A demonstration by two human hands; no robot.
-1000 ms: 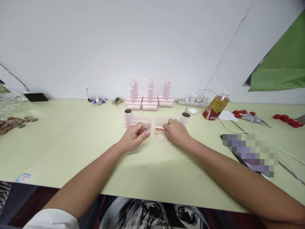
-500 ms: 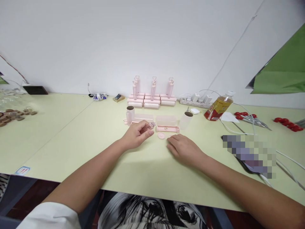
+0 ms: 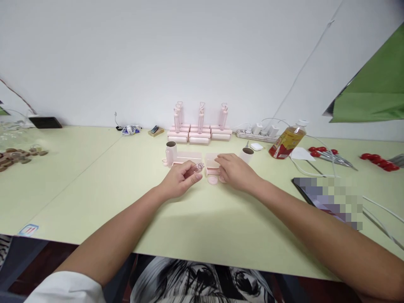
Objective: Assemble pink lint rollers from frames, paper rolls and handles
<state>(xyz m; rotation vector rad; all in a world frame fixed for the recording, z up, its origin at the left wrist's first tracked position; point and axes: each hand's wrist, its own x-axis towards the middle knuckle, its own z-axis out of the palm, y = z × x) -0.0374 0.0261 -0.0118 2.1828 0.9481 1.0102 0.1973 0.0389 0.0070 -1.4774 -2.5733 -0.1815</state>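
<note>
My left hand [image 3: 178, 179] is closed around a small clear pinkish tube [image 3: 199, 166], whose end sticks out past the fingers. My right hand [image 3: 236, 170] is over a pink roller case with a translucent lid [image 3: 212, 160]; its fingers are bent but look apart, and they hide part of the case. Two flat pink discs, the left one [image 3: 212, 180] fully visible, lie just in front of it. Another case with a raised translucent lid [image 3: 191, 157] is behind my left hand. A white paper roll [image 3: 246, 155] stands behind my right hand.
Several pink rollers [image 3: 199, 136] with upright handles are lined up by the wall. Another paper roll [image 3: 171, 148] stands at left. To the right are a power strip [image 3: 257, 136], a drink bottle [image 3: 288, 141], a tablet [image 3: 325, 202], cables and red-tipped tools [image 3: 331, 158].
My right hand has risen from the tabletop beside the discs and moved up over the right-hand case, covering the small ring seen in it. My left hand keeps the tube in place.
</note>
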